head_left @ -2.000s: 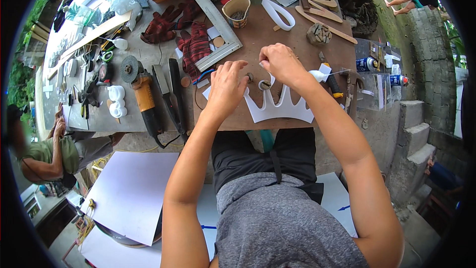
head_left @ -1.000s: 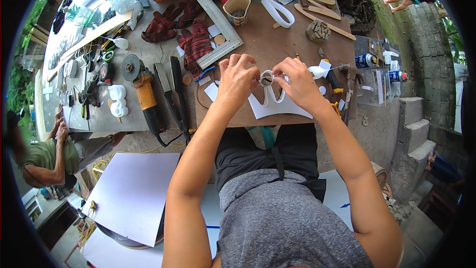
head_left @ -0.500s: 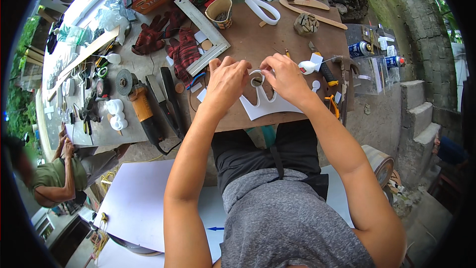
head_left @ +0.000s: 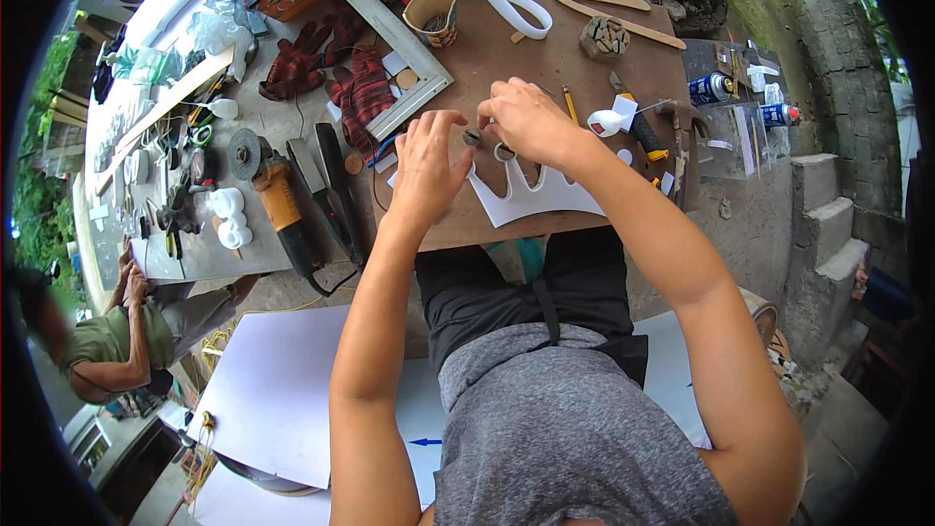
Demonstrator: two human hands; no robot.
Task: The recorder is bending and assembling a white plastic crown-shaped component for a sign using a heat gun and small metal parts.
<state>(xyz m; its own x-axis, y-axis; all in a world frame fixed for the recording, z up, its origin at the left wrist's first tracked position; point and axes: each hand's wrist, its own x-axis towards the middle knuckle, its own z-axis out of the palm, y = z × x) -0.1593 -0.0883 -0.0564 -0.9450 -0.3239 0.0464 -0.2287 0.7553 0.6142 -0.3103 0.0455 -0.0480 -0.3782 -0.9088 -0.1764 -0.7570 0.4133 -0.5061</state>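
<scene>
A white cut-out sheet (head_left: 534,201) with curved notches and a small ring at its top lies near the table's front edge. My left hand (head_left: 430,161) is open just left of it, thumb and fingers apart. Between my hands sits a small dark round piece (head_left: 471,137), close to my left fingertips. My right hand (head_left: 534,124) is over the ring end with its fingers bent together; whatever they pinch is hidden. A pencil (head_left: 569,101) and a white glue bottle (head_left: 605,122) lie to the right of my right hand.
A metal square (head_left: 404,68), red-black gloves (head_left: 360,93) and an angle grinder (head_left: 278,205) lie to the left. Beyond stand a cup of small nails (head_left: 431,18) and a white loop (head_left: 516,10). A hammer (head_left: 685,127) and utility knife (head_left: 643,131) lie right. Another person (head_left: 112,331) works at far left.
My left hand has drawn away leftward from the ring and its fingers have spread. My right hand has moved up and left. The dark round piece now shows between the hands.
</scene>
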